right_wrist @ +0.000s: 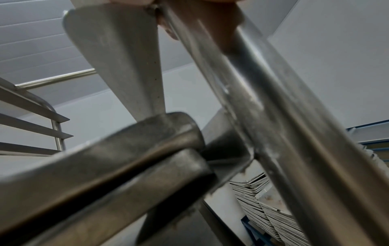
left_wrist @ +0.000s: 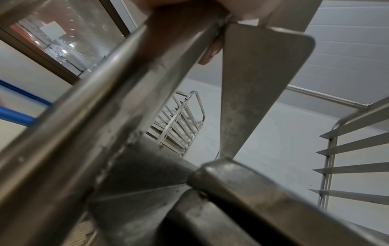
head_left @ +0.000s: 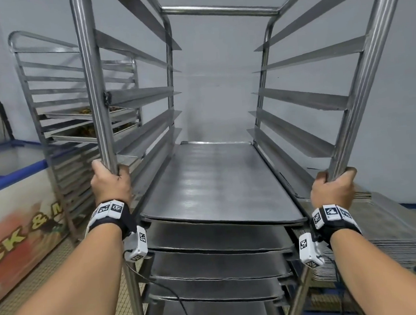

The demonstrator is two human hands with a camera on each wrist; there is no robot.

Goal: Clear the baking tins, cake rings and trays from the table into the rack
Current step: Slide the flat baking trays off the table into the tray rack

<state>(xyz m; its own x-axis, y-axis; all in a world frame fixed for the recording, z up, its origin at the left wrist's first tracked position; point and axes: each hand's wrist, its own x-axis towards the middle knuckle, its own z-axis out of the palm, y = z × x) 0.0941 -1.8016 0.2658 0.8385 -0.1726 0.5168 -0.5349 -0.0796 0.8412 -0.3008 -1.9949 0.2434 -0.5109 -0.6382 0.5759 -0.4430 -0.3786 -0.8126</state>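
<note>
Tall steel rack (head_left: 206,12) directly ahead, open front facing the head camera, angled slide rails down both sides. Upper rails bare; lower levels loaded with flat metal trays (head_left: 216,181), top one lying level between the rails, more stacked on the slots beneath, front edges projecting slightly. Left hand (head_left: 110,182) clenched round the rack's front left upright (head_left: 91,91), grip wrapped just at the level of the top tray; left wrist view close on the same tube, fingertips (left_wrist: 210,53) curling behind it beside a rail end. Right hand (head_left: 333,189) grasping the front right upright (head_left: 366,72) at a similar height, fingers over the post; right wrist view mostly blurred metal, tray rims (right_wrist: 126,158) near the lens. Both wrists in black straps carrying white marker blocks. Low stack of more metal trays (head_left: 394,237) just right of the rack, on a blue-edged support. Second rack (head_left: 57,99) behind left, against the pale wall, two of its trays holding dark food remains. Chest freezer (head_left: 12,195) with blue trim and printed lettering at far left. Tiled floor (head_left: 50,279) below.
</note>
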